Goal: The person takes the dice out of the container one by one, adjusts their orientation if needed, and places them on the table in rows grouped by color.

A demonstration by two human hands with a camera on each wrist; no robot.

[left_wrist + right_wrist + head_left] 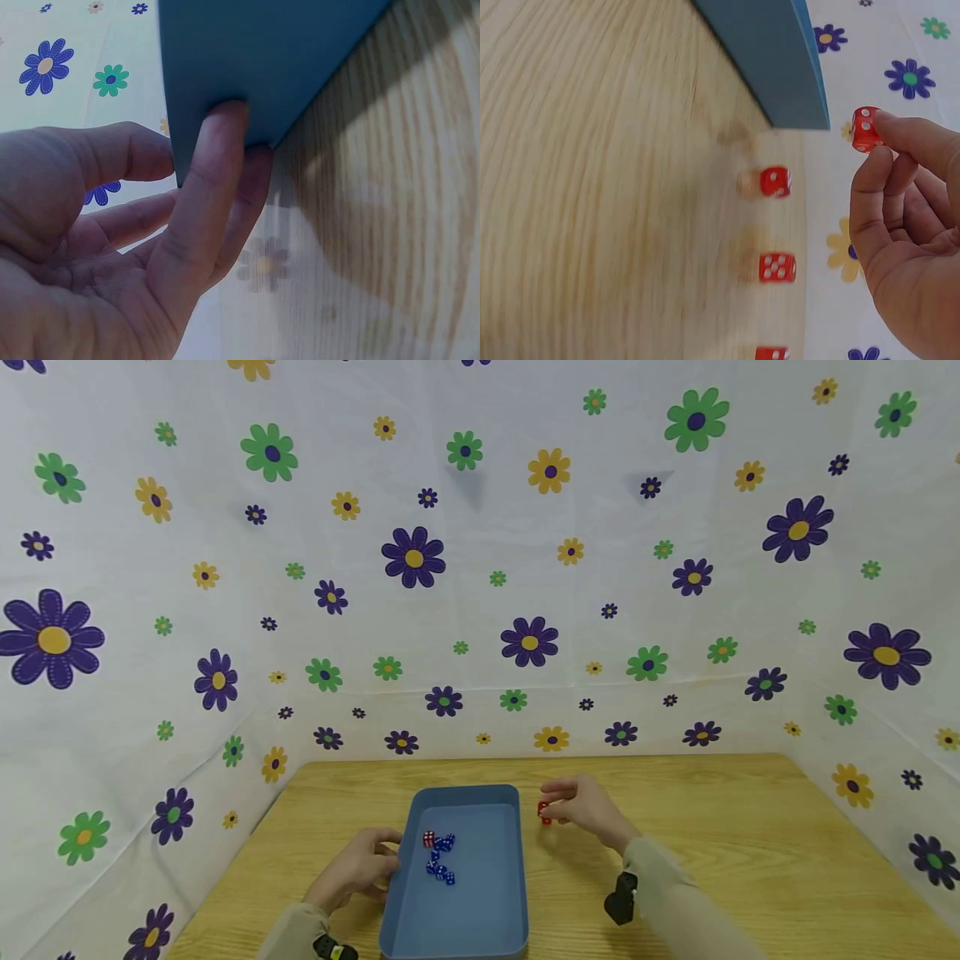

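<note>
My right hand (592,810) pinches a red die (865,129) between thumb and fingertip, above the table just right of the blue tray (517,860). Below it on the wood lie more red dice, one red die (775,181) nearest the tray, then one showing five white pips (778,267), and another cut off at the frame's bottom (772,353). With fingertips against the outer left wall of the tray, my left hand (360,864) rests beside it, fingers loosely bent. Inside the tray are several blue dice (440,871) and one red die (429,839) at their upper left.
The wooden table (712,827) extends on both sides of the tray. A white cloth with printed flowers (480,593) hangs along the back and both sides of the table.
</note>
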